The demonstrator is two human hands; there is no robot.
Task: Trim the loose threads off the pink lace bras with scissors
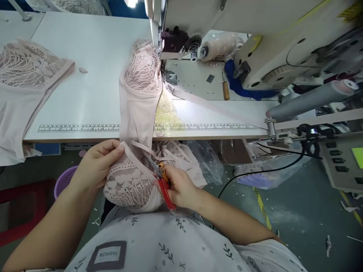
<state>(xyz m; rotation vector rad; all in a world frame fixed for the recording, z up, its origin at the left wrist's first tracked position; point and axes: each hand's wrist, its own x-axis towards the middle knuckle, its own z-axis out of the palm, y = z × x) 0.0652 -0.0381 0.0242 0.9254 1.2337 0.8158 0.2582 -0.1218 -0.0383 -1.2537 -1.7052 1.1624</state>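
Note:
Between my hands hangs a pale pink lace bra (130,181), below the table's front edge. My left hand (103,160) pinches the bound edge of its lace cup between thumb and fingers. In my right hand (180,185) is a pair of scissors (165,190) with red and yellow handles; the blades point up and left, close to a loose narrow strip (146,148) at the cup's edge. Whether the blades touch the strip I cannot tell. More of the pink garment (140,87) runs up the table to the sewing machine's needle area (158,45).
Another pink lace piece (31,75) drapes over the table's left side. A printed ruler (79,128) lines the front edge. At right stand the sewing machine (272,49), a grey roller (312,100) and a control box (343,158). A purple basket (64,181) and red stool (25,211) are below left.

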